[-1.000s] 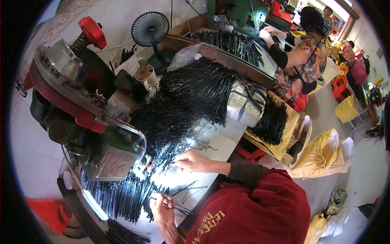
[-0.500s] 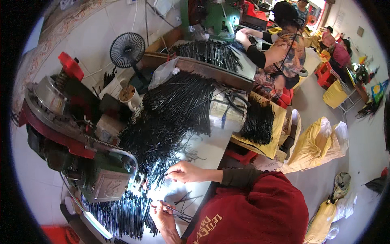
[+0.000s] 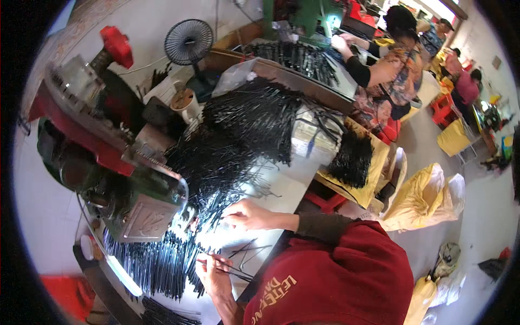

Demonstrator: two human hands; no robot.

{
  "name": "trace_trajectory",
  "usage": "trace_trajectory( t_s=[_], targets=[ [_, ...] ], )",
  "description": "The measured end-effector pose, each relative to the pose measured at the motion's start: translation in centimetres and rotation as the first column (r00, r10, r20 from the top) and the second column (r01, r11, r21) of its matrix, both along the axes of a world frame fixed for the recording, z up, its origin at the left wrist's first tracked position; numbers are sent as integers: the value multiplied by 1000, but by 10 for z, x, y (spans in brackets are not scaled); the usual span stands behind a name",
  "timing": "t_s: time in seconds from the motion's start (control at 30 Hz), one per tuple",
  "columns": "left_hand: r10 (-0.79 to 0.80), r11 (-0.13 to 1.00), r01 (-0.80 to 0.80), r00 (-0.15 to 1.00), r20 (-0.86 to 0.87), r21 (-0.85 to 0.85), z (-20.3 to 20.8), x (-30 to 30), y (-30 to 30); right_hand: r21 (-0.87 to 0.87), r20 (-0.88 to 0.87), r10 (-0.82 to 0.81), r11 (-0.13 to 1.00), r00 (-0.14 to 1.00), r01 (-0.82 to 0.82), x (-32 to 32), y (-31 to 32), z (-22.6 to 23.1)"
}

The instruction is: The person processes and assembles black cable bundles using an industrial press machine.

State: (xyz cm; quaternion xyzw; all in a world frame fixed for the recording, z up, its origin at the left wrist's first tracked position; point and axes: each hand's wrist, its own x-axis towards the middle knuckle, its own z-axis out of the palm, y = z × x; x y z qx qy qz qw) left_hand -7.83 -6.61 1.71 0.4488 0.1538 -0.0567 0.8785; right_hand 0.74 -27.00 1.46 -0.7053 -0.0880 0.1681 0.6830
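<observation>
My left hand (image 3: 214,275) is closed around a few thin black rods (image 3: 238,272), which stick out from its fingers toward the red garment I wear. Farther up the table, my right hand (image 3: 248,214) has its fingers pinched together over the brightly lit white tabletop (image 3: 219,238); glare hides what, if anything, is between them. Left of my hands lies a dense row of black rods (image 3: 157,265). A large heap of similar rods (image 3: 238,122) spreads beyond my right hand. Beside the hands stands a green machine with a metal plate (image 3: 146,219).
A lit lamp bar (image 3: 124,276) hangs low at the left. A fan (image 3: 188,42), a mug (image 3: 187,103) and pliers on a wrapped block (image 3: 311,138) stand farther off. More rods lie on a yellow sack (image 3: 374,184). A co-worker (image 3: 390,70) sits beyond a wooden partition.
The whole view has shifted, so the machine and fan sit farther right. Both hands stay near the same lit spot; the left still holds the rods.
</observation>
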Motion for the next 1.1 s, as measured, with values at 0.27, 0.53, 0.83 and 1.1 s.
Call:
trace_trajectory(
  t_s=[0.27, 0.53, 0.83, 1.1],
  targets=[
    [-80, 996, 81, 996, 27, -35, -3, 2, -1, -16, 121, 49, 999, 991, -47, -7, -8, -7],
    [-85, 996, 86, 996, 36, -22, -2, -4, 9, 51, 201, 1, 999, 980, -11, -8, 6, -6],
    [5, 1000, -4, 999, 51, -9, -3, -11, 8, 34, 245, 41, 998, 969, -51, -3, 14, -9],
    [-101, 995, 101, 994, 41, 1, -2, 8, -9, 49, 177, -59, 998, 983, 51, -17, -11, 6]
  ],
)
